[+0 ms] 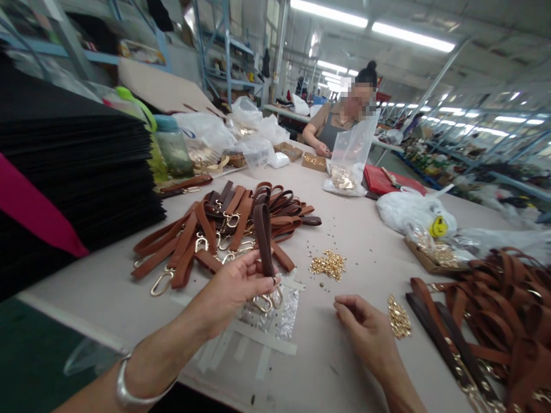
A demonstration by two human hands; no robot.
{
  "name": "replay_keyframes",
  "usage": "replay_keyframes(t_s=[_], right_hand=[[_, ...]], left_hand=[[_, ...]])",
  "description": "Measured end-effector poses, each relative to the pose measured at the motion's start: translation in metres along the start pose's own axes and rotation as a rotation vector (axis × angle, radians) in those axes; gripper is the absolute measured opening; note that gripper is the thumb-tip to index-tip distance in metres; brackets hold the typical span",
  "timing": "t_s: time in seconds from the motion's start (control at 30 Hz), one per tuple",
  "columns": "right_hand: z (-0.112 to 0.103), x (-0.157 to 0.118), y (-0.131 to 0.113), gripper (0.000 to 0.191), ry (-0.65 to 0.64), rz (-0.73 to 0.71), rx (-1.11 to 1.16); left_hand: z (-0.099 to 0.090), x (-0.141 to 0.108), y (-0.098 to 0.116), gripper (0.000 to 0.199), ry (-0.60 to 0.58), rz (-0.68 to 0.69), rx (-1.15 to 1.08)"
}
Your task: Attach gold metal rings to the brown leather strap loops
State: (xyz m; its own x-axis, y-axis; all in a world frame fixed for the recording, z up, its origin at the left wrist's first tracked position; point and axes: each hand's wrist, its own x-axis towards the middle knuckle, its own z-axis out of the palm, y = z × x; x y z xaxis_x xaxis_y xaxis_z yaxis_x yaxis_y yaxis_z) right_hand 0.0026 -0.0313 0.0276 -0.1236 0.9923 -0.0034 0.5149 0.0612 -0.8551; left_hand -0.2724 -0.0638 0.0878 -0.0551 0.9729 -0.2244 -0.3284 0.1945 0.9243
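My left hand (241,281) pinches a dark brown leather wrist strap (263,235) near its metal end. The strap's loop stands upright above the fingers, and gold clasps (269,301) hang below them. Low over the table on the right is my right hand (365,327), its fingers curled and the thumb close to the index finger. Whether anything small is between those fingertips is hidden. A pile of small gold hardware pieces (329,265) lies between and beyond the hands. Another little heap of gold pieces (399,316) sits just right of my right hand.
Brown straps with clasps (189,246) are heaped at left, more straps (508,310) at right. Black sheets (73,166) are stacked at the left edge. Plastic bags (408,212) and a small box (314,162) stand farther back. Across the table sits a co-worker (340,117).
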Motion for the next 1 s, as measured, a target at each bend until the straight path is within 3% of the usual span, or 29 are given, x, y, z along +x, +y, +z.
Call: replay_keyframes(t_s=[0.1,0.2,0.27,0.37,0.5,0.6,0.83,1.0], right_hand=[[0.009,-0.009,-0.015,0.032,-0.046,0.063,0.281],[0.017,-0.018,-0.030,0.030,-0.072,0.083,0.459],[0.023,-0.023,-0.039,0.026,-0.101,0.086,0.532],[0.030,-0.028,-0.048,0.018,-0.153,0.061,0.607],[0.039,-0.032,-0.060,0.012,-0.215,0.021,0.649],[0.045,-0.033,-0.065,0.013,-0.218,0.028,0.654],[0.053,-0.034,-0.059,0.016,-0.234,0.090,0.617],[0.056,-0.035,-0.058,0.012,-0.225,0.089,0.581]], left_hand=[[0.008,-0.009,-0.020,0.042,0.003,-0.016,0.056],[0.015,-0.016,-0.034,0.030,0.011,-0.007,0.187],[0.018,-0.021,-0.037,0.021,-0.018,0.007,0.261],[0.022,-0.026,-0.035,0.022,-0.076,0.004,0.249],[0.023,-0.028,-0.039,0.028,-0.125,-0.094,0.048],[0.026,-0.029,-0.045,0.033,-0.084,-0.159,-0.032],[0.032,-0.037,-0.051,0.053,-0.172,-0.082,-0.110],[0.032,-0.039,-0.056,0.044,-0.213,-0.031,-0.049]])
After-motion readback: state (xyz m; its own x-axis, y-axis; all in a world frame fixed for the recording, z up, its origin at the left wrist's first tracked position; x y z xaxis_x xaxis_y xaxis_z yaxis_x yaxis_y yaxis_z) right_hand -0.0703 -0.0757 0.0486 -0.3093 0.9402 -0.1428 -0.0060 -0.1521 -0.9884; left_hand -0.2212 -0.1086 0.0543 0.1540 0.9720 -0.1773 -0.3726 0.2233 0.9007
